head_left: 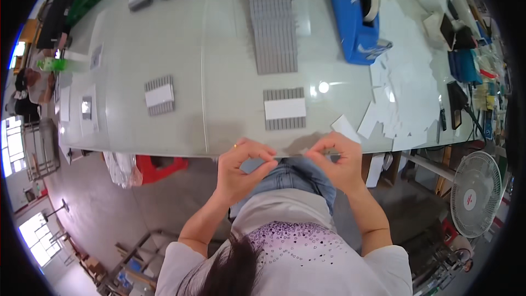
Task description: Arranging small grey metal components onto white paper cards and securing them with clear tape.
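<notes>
Both my hands are raised at the near edge of the table, a short gap between them. Thumb and index finger of my left hand (239, 169) are pinched together; whatever is between them is too small or clear to make out. My right hand (341, 160) makes a similar pinch, with a faint pale bit at its fingertips that I cannot name. Just beyond them lies a row of narrow grey strips (284, 124) with a white paper band (285, 109) across its middle. Loose white paper pieces (345, 127) lie beside my right hand.
A blue tape dispenser (350, 27) stands at the far right, near a spread of white paper slips (405, 93). A long row of grey strips (274, 38) lies at far centre. Another banded bundle (159, 95) sits left. A fan (475, 194) stands right, below table level.
</notes>
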### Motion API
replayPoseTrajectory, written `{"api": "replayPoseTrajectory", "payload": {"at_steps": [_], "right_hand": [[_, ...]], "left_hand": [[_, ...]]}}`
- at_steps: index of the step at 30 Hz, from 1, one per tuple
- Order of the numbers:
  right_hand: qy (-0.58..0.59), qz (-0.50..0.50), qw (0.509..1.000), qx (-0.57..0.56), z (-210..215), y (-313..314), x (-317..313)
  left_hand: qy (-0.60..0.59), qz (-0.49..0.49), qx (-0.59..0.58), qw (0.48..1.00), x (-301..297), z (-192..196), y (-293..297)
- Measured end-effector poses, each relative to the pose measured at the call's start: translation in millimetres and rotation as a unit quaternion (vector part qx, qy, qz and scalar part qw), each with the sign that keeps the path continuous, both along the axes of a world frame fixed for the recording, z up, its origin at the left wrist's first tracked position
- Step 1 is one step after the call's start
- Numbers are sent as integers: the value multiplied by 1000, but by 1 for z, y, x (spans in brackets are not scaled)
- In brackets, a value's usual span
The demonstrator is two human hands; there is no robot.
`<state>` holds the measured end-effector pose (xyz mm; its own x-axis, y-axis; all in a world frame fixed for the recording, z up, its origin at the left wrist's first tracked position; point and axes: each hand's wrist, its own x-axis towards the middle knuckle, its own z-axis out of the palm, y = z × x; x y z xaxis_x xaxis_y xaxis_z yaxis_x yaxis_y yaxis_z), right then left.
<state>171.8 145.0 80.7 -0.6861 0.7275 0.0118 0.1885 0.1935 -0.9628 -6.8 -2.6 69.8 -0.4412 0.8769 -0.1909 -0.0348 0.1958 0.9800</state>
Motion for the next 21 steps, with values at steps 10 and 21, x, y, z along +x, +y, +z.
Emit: {"api": "replayPoseTrajectory", "payload": {"at_steps": [10,21], "right_hand": [[20,14,971,237,-38,-14,-17],[-31,-19,935,353,-53,-13,-18]], "left_hand": [[432,32,127,892,12,-37,6],[507,5,147,850,27,-50,27]]}}
